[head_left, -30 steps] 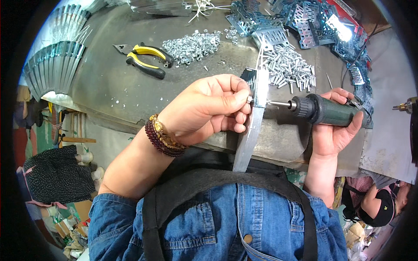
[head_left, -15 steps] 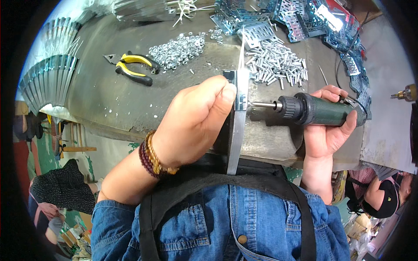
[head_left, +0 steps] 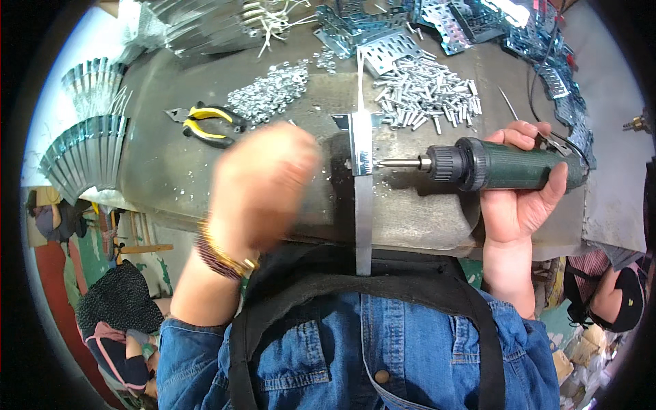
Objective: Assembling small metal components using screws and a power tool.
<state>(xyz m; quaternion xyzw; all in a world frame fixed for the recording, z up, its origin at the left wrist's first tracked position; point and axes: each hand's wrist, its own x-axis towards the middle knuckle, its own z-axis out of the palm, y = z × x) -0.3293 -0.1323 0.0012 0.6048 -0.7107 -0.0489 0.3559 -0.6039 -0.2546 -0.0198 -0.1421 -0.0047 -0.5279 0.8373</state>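
Observation:
A long flat grey metal strip [head_left: 363,219] reaches from my waist over the bench edge, with a shiny metal bracket [head_left: 361,143] at its upper part and pale wire rising beyond. My right hand [head_left: 511,210] is wrapped around a dark green electric screwdriver [head_left: 526,168], held level. The screwdriver's bit points left, its tip at or very close to the bracket; contact is hard to judge. To the left of the strip, my left hand [head_left: 265,181] is apart from it and smeared by motion, its fingers unclear. A beaded bracelet circles that wrist.
Yellow-and-black pliers [head_left: 212,124] lie beside a pile of small nuts [head_left: 270,92]. A heap of screws [head_left: 430,96] sits beyond the screwdriver, near perforated metal plates [head_left: 389,51]. Fanned metal strips [head_left: 85,150] lie at far left. A cable [head_left: 535,85] curves at right. Other people sit nearby.
My left hand has left the bracket and moved left, away from the strip. The strip stands a little farther left in view, and the screwdriver remains in my right hand.

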